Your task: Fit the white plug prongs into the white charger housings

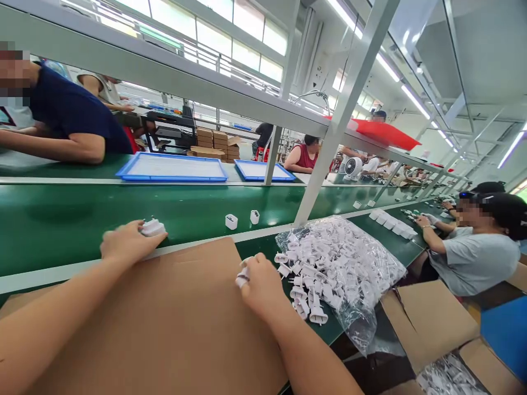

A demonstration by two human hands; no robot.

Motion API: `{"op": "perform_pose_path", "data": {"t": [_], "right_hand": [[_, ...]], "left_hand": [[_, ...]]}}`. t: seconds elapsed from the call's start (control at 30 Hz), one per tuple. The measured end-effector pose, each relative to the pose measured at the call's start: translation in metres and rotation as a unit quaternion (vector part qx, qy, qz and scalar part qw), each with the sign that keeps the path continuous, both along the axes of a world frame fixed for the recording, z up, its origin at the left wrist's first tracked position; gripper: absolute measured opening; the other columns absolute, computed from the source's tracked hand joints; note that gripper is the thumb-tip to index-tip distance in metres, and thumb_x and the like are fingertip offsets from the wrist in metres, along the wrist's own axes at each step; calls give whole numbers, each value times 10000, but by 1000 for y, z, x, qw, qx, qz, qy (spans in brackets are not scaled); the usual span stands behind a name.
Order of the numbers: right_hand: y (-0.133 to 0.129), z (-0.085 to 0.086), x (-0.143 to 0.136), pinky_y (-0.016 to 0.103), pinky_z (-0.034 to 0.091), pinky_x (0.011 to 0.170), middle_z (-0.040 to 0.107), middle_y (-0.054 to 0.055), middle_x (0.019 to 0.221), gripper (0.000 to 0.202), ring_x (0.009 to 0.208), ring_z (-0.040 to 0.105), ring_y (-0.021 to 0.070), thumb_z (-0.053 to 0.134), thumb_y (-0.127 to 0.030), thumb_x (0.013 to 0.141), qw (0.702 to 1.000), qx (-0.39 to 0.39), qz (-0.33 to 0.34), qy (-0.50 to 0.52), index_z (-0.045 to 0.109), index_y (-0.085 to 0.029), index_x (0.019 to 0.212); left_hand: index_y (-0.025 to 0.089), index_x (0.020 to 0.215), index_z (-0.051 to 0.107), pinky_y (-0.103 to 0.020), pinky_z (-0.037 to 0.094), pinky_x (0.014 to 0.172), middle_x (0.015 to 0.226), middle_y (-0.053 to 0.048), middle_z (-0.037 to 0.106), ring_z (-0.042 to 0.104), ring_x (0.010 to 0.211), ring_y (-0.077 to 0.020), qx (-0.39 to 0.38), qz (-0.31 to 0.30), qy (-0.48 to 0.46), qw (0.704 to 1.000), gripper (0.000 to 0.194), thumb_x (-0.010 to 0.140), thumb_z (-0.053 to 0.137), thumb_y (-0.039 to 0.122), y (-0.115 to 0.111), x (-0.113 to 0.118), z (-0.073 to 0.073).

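My left hand [128, 241] reaches over the green conveyor belt [74, 219], its fingers closed round a white plug part [152, 227] with metal pins pointing up. Over the right edge of a brown cardboard sheet [177, 307], my right hand [259, 282] grips another small white part [242, 276], partly covered by the fingers. Right of that hand, a clear plastic bag [370, 263] lies open with a heap of white plug parts [319, 263] spilling towards me. Two white housings [231, 221] [254, 217] stand apart on the belt.
Blue-rimmed trays [173, 167] lie beyond the belt. A slanted metal post [329, 131] rises behind the bag. White blocks [393, 225] stand in a row on the right. At far right a person [473, 247] works beside an open carton [432, 323]; another leans at upper left.
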State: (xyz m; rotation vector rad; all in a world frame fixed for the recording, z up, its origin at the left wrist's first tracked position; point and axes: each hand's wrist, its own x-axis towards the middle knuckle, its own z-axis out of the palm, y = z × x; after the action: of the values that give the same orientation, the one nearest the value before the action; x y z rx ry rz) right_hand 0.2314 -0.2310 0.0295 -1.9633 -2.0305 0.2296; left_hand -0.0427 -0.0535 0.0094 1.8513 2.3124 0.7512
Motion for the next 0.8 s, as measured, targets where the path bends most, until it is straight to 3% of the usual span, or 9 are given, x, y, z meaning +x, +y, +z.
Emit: {"op": "perform_pose_path", "data": {"t": [0.07, 0.13, 0.23, 0.33, 0.43, 0.53, 0.63, 0.73, 0.8], "right_hand": [[-5, -3, -10, 348, 517, 768, 608, 74, 1189, 351, 879, 643, 216, 612, -259, 864, 998, -34, 38, 23, 617, -198, 1210], [-9, -6, -18, 346, 521, 727, 602, 71, 1177, 348, 864, 638, 217, 633, -290, 861, 995, -49, 77, 27, 629, -199, 1196], [-11, -14, -25, 326, 521, 762, 577, 80, 1150, 309, 1037, 597, 252, 693, -250, 822, 991, -18, 128, 22, 678, -207, 1128], [-8, -24, -26, 329, 523, 828, 534, 93, 1231, 304, 1110, 561, 257, 756, -239, 800, 988, -1, 150, 39, 715, -227, 1101], [-4, -30, -23, 369, 531, 871, 553, 91, 1204, 344, 1074, 574, 258, 794, -292, 791, 986, -15, 156, 63, 731, -233, 1124], [-3, -33, -21, 389, 538, 902, 586, 81, 1078, 373, 1050, 590, 259, 780, -336, 800, 979, -40, 160, 119, 736, -212, 1149], [-2, -36, -20, 382, 531, 940, 583, 79, 1048, 272, 1044, 604, 238, 690, -287, 858, 964, -46, 169, 200, 754, -207, 1110], [3, -36, -21, 340, 557, 854, 577, 60, 1086, 316, 901, 633, 175, 683, -224, 814, 926, -29, 151, 346, 736, -239, 1125], [8, -34, -19, 315, 564, 759, 613, 45, 1065, 435, 795, 635, 151, 764, -277, 727, 874, -32, 94, 476, 705, -239, 1157]], "left_hand": [[80, 1399, 473, -535, 431, 1013, 1489, -240, 456, 425, 1321, -439, 68, 32, 25, 997, 762, 808, 541, 556, -7, 15, 4], [112, 1427, 449, -544, 356, 1104, 1560, -194, 386, 345, 1401, -407, 134, -26, 54, 989, 701, 849, 518, 501, -10, 33, 6], [77, 1470, 413, -489, 263, 1194, 1584, -179, 385, 319, 1445, -364, 95, -186, 84, 974, 719, 835, 535, 393, 0, 62, 3], [34, 1516, 356, -436, 208, 1235, 1643, -193, 283, 251, 1507, -355, 32, -258, 59, 964, 833, 772, 584, 332, 23, 86, -2], [131, 1429, 515, -400, 331, 1186, 1560, -155, 454, 390, 1454, -335, -13, -285, -8, 958, 731, 717, 598, 272, 44, 99, -4], [189, 1218, 661, -385, 510, 984, 1308, -144, 668, 649, 1162, -324, -36, -286, -47, 957, 517, 713, 595, 275, 51, 100, -4], [193, 1041, 674, -387, 546, 825, 1130, -136, 718, 698, 972, -318, -31, -269, -74, 960, 349, 737, 612, 353, 47, 96, -5], [209, 1006, 629, -384, 531, 827, 1083, -110, 721, 688, 983, -308, -14, -246, -104, 964, 301, 780, 593, 405, 30, 93, -8], [227, 1033, 603, -359, 523, 860, 1099, -79, 722, 682, 1012, -276, -2, -234, -127, 964, 300, 814, 568, 429, 12, 91, -11]]}}
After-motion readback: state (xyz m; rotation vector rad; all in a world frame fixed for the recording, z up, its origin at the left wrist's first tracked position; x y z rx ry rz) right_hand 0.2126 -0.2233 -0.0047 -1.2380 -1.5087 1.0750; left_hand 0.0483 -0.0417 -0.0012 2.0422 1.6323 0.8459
